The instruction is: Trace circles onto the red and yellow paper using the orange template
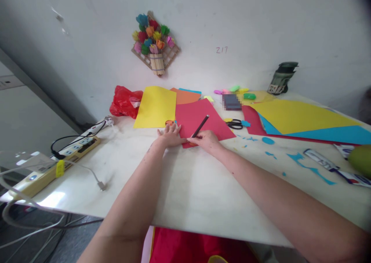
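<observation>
My right hand [206, 140] is closed round a dark pencil [200, 126], its lower end near the front edge of a red sheet [199, 114]. Beside it, my left hand [170, 135] lies with fingers spread at the red sheet's left corner. A small orange piece [192, 143] shows partly under the right fingers. Behind the left hand, an orange round piece [169, 122] rests on the lower edge of a yellow sheet [156, 106].
Black scissors [235, 124] lie right of the red sheet, near blue scraps [268, 140]. Yellow paper [304, 116] covers blue and red sheets farther right. A bottle [282, 78] stands behind. On the left are a red bag [124, 102] and a power strip [78, 150] with cables.
</observation>
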Motion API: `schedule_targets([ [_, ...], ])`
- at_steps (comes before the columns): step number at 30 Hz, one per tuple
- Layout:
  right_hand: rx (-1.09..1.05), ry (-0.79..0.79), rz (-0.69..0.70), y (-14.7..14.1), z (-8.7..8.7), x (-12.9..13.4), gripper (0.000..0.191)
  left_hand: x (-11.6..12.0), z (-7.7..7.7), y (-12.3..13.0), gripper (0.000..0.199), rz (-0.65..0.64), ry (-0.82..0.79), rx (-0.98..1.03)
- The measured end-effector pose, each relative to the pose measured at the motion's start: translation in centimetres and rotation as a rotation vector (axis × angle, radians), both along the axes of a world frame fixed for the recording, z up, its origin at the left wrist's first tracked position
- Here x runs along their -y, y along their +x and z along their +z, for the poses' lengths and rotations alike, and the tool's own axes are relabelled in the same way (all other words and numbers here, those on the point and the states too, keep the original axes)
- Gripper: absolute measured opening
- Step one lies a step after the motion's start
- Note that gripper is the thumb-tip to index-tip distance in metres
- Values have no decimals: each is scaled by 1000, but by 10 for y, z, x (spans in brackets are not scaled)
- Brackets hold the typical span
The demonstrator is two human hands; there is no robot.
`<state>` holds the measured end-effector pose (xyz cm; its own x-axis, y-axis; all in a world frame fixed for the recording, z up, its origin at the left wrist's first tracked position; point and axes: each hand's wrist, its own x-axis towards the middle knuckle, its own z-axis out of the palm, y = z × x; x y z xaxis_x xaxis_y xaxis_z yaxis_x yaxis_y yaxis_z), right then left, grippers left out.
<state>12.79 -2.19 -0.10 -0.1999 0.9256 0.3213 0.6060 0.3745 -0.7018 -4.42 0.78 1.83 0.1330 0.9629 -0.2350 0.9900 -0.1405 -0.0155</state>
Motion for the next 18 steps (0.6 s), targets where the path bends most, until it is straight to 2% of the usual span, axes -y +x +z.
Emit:
schedule_targets([
  [18,2,8,-23,1,4,4,22,3,4,2,77,5,1,4],
])
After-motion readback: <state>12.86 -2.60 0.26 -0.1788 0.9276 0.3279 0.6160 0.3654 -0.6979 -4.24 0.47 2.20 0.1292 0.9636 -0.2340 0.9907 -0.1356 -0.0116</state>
